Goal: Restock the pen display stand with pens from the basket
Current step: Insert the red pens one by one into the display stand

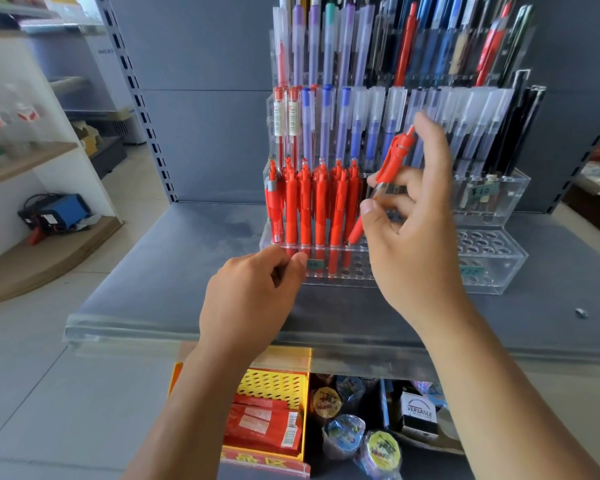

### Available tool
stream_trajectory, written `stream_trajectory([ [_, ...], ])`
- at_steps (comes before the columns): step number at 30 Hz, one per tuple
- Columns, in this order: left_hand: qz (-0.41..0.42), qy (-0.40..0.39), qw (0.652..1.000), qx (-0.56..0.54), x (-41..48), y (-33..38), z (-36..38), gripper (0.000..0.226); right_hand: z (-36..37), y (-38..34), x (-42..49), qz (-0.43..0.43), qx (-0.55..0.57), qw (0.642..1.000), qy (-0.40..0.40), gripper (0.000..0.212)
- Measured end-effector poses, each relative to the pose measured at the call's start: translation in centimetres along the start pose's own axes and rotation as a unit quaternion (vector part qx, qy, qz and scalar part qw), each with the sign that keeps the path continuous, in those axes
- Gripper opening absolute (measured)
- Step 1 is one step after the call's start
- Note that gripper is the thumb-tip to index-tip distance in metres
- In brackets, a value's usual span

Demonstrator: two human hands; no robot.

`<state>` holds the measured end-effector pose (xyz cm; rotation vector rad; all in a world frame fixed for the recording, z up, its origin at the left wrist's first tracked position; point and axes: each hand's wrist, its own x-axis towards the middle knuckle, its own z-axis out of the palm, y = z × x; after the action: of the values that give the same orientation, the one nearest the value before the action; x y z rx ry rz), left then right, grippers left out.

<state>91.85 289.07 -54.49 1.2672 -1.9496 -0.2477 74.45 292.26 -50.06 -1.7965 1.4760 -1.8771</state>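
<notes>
A clear acrylic pen display stand [492,271] stands on a grey shelf, its upper tiers packed with blue, purple, red and black pens. Several red pens [305,206] fill the left of the lowest tier. My right hand [413,230] pinches one red pen [392,161], tilted, its tip down at a hole just right of the red row. My left hand [253,292] grips the stand's front left edge with curled fingers. A yellow perforated basket [274,386] with red packets sits on the shelf below, partly hidden by my left arm.
The grey shelf [174,271] has a clear front lip. Empty holes in the stand [478,244] lie to the right of the red pens. Rolls of tape and a white box [418,414] sit below. Wooden shelving [42,251] stands at the left.
</notes>
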Motion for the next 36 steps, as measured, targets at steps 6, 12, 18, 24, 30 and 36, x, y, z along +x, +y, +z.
stream_trajectory([
  [6,0.005,0.001,1.000,0.005,0.0,0.0,0.0,0.041,-0.2,0.3,-0.1,0.001,-0.039,0.998,-0.040,0.062],
  [12,0.006,0.000,1.000,0.004,0.0,0.1,0.0,0.039,0.0,0.6,-0.6,-0.007,-0.085,0.995,-0.057,0.057],
  [18,0.006,-0.001,1.000,0.001,0.0,0.1,0.0,0.040,-0.2,0.6,-0.9,-0.012,-0.067,0.997,-0.048,0.064],
  [24,0.002,0.000,1.000,-0.025,0.1,0.3,-0.3,0.043,-1.0,0.5,-1.5,-0.008,-0.033,0.999,-0.021,0.064],
  [30,-0.009,0.016,0.998,-0.061,-0.5,1.0,-1.4,0.044,-1.5,0.5,-4.2,-0.033,-0.107,0.993,-0.035,0.055],
  [36,0.004,0.004,0.998,-0.070,-2.8,1.3,-2.4,0.047,-2.3,-0.6,-6.3,-0.062,-0.121,0.990,-0.042,0.045],
])
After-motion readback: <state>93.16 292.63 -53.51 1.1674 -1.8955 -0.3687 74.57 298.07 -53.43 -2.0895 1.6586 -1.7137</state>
